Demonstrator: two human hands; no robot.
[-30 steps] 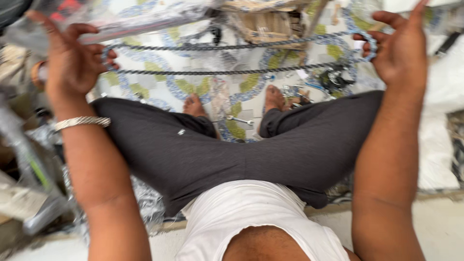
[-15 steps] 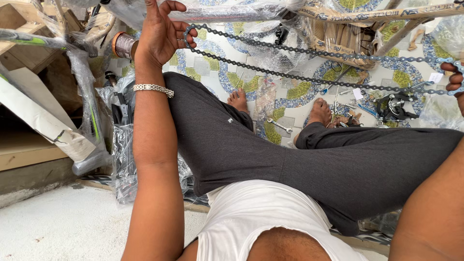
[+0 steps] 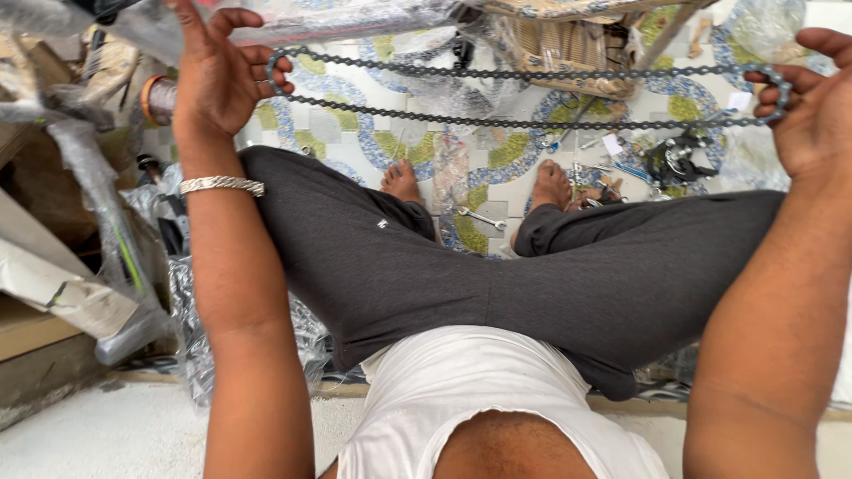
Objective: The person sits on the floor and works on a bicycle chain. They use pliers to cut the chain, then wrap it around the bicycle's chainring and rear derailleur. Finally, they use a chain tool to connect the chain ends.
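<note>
A dark metal bicycle chain hangs stretched in a long, closed loop, its two strands running nearly level and close together above patterned floor tiles. The left end curls around the fingers of the left hand; the right end loops over the fingers of the right hand. Both strands look taut, sagging only slightly.
</note>
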